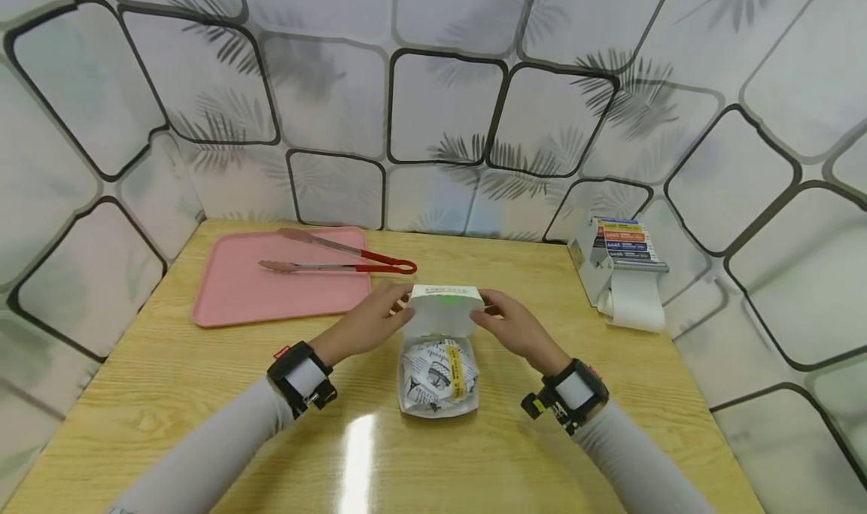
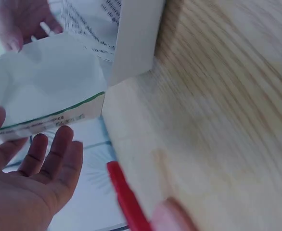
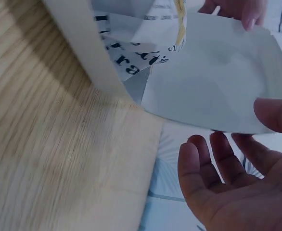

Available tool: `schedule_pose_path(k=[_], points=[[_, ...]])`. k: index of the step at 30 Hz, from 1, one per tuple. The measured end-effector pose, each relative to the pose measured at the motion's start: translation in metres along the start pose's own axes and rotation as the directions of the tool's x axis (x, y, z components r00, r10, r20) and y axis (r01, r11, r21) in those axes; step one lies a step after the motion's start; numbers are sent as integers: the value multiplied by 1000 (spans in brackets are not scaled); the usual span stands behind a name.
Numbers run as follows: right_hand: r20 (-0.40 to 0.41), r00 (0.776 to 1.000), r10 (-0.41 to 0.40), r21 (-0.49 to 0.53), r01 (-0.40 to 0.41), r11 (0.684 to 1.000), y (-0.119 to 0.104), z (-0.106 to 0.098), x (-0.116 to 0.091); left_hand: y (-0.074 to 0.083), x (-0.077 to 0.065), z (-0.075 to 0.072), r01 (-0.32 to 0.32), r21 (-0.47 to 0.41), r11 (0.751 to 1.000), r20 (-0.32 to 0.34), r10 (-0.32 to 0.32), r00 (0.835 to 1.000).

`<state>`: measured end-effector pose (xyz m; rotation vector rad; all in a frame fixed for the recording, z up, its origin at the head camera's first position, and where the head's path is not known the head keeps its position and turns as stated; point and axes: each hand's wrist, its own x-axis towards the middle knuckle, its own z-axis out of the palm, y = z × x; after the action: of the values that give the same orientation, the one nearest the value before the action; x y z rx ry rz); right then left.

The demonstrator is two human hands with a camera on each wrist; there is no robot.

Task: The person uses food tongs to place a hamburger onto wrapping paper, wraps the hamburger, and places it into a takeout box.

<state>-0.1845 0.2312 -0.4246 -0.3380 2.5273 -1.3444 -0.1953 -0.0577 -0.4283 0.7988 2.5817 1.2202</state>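
A white cardboard takeaway box (image 1: 408, 407) stands on the table in the head view, its lid (image 1: 442, 320) raised at the far side. Inside lies a bundle in printed paper (image 1: 428, 367), probably a wrapped burger, with a yellow sticker (image 1: 457, 372) across it. My left hand (image 1: 371, 320) pinches the lid's left edge, thumb on the inner face and fingers behind. On the opposite edge, my right hand (image 1: 513, 326) holds the lid the same way. Both wrist views show the lid's pale inside (image 2: 54, 79) between thumb and fingers (image 3: 223, 151).
Left of the box lies a pink tray (image 1: 230, 288), with red-handled tongs (image 1: 325, 268) resting across it and past its right edge. A label dispenser (image 1: 588, 269) with a paper roll stands at the back right. A patterned wall (image 1: 440, 107) rises behind the wooden table (image 1: 528, 454).
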Motion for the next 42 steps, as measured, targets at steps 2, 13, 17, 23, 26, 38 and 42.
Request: schedule_pose_path(k=[2, 13, 17, 23, 26, 38, 42], points=[[27, 997, -72, -47, 74, 996, 3, 0, -13, 4, -12, 3, -47, 67, 997, 24, 46, 999], [120, 978, -169, -100, 182, 978, 28, 34, -71, 2, -66, 39, -88, 121, 989, 135, 71, 988], [83, 984, -160, -44, 164, 985, 31, 45, -77, 1, -71, 43, -52, -14, 999, 160, 53, 986], [77, 986, -147, -3, 148, 989, 30, 47, -76, -2, -68, 43, -23, -74, 997, 154, 34, 987], [104, 980, -170, -16, 173, 985, 28, 43, -71, -3, -64, 41, -15, -72, 997, 123, 24, 992], [129, 984, -119, -10, 121, 993, 16, 38, -54, -2, -48, 27, 10, -156, 988, 78, 2, 997], [100, 990, -98, -35, 102, 994, 14, 40, -50, -1, -45, 27, 24, -198, 980, 79, -9, 997]])
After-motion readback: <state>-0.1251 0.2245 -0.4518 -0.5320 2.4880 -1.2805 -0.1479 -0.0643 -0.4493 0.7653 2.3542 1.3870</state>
